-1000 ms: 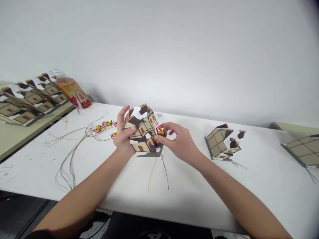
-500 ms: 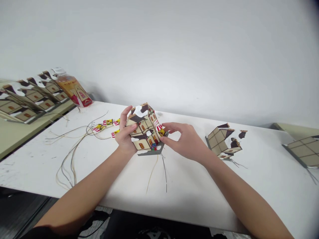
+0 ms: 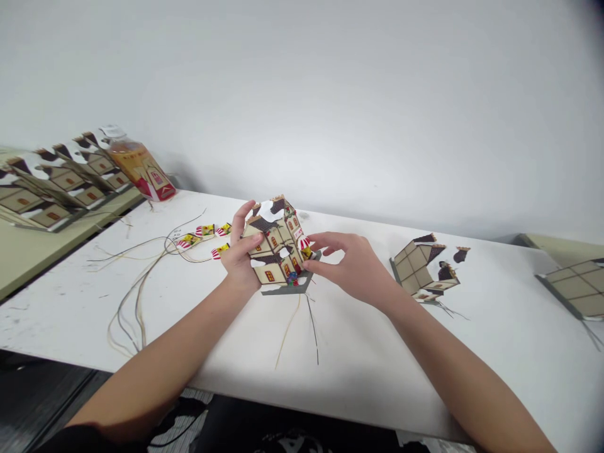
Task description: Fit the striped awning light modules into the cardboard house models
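A small model house [image 3: 271,242] with a dark, snow-patched roof is held up above the white table [image 3: 226,352]. My left hand [image 3: 242,255] wraps round its left side, thumb on the front wall. On the house's right side is a small red-and-white striped awning piece [image 3: 304,244] with yellow below it. My right hand [image 3: 346,264] pinches this piece against the wall between thumb and forefinger. Two thin wires [image 3: 311,327] hang from the grey base of the house.
Several similar awning pieces [image 3: 189,240] lie to the left beside long loose wires [image 3: 136,302]. An unfinished house [image 3: 418,267] and a loose roof piece [image 3: 461,254] are on the right. Further out are another house [image 3: 578,286], a drink bottle [image 3: 141,167] and a row of houses [image 3: 66,179].
The house and my left hand have shifted very slightly to the right. My right hand keeps its pinch on the awning piece.
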The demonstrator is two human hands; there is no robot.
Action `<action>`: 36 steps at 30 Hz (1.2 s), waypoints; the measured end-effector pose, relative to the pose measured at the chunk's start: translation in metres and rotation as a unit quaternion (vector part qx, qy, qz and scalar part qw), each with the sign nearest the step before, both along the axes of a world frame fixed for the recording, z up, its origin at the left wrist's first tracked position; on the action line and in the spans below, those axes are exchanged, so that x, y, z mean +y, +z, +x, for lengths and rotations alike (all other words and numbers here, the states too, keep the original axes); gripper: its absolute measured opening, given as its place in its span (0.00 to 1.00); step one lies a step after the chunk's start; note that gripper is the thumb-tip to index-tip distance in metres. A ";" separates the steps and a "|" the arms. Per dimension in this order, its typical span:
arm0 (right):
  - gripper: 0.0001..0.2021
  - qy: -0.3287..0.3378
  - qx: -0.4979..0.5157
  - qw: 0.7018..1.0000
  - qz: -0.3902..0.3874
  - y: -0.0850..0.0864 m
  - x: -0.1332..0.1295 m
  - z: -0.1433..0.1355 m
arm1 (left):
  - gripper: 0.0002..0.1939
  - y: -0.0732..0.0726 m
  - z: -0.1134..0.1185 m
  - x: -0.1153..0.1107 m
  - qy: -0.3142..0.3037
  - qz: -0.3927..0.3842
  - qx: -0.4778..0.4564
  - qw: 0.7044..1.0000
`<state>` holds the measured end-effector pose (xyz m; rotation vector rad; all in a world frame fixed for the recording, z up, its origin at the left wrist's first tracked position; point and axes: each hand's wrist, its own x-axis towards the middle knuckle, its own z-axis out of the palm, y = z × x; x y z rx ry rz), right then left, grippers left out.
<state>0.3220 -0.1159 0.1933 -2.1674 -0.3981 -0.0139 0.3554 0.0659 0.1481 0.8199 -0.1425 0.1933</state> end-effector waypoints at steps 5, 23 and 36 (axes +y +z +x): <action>0.09 -0.001 0.011 1.000 0.022 0.000 0.000 -0.001 | 0.29 -0.003 0.001 0.001 -0.016 -0.003 0.006 1.000; 0.09 -0.019 0.047 0.998 0.047 0.000 0.003 0.001 | 0.31 0.002 -0.005 -0.001 -0.056 -0.007 -0.014 0.998; 0.08 0.012 0.085 0.995 0.053 0.006 -0.002 0.002 | 0.36 0.006 -0.012 -0.003 -0.072 0.010 -0.035 0.997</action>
